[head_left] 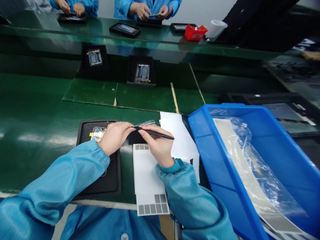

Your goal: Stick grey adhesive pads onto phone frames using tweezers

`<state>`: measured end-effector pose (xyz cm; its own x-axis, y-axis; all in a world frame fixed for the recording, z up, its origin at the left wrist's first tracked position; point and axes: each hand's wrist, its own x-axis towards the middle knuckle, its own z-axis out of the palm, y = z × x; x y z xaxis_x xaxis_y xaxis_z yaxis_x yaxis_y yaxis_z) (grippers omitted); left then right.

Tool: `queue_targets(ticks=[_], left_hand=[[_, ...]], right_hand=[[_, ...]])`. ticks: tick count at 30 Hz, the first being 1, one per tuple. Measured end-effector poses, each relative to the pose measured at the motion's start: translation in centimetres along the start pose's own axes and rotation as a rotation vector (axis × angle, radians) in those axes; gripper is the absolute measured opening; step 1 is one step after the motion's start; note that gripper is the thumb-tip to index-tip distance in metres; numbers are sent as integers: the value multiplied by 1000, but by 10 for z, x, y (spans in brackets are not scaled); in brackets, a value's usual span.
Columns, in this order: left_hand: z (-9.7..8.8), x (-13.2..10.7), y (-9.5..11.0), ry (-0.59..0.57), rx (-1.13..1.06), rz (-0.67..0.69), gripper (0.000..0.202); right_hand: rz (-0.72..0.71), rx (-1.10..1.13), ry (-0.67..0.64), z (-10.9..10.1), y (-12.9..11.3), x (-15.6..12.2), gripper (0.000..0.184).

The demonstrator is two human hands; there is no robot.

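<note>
The person's right hand (156,145) grips black tweezers (156,133) like a pen, its fingers closed narrowly around them, the tips pointing left. Right at those tips, a thin shiny strip of film (145,123) sticks out above the left hand (115,138), whose fingers (127,126) curl narrowly inward; whether they pinch the strip, I cannot tell. Below and left of those fingers, a phone frame (98,134) lies in a black tray (112,176), partly covered by the hand. Under the right fingers is a white sheet with grey squares (147,176), and past the fingertips lies white paper (176,133). Right of the fingers sits a blue plastic bin (220,156) holding a clear bag (252,166). Far beyond the fingers, on a green bench (37,100), more phones sit in black trays (130,71), and a co-worker's hands (143,10) hold a phone.
</note>
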<state>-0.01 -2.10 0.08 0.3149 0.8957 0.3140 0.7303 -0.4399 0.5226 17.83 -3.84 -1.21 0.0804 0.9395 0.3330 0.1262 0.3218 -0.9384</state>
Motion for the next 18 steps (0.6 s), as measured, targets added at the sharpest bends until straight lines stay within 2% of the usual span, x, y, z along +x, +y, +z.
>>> queue_targets(ticks=[6, 14, 16, 18], left_hand=[[-2, 1, 0, -45, 28, -20, 18], [2, 2, 3, -133, 92, -48, 19], [-6, 1, 4, -151, 112, -53, 21], [-25, -2, -1, -163, 178, -35, 34]], right_hand=[[25, 32, 8, 1, 3, 0, 10], [152, 132, 64, 5, 0, 4, 9], [201, 128, 71, 2, -2, 4, 10], [246, 122, 66, -1, -4, 3, 13]])
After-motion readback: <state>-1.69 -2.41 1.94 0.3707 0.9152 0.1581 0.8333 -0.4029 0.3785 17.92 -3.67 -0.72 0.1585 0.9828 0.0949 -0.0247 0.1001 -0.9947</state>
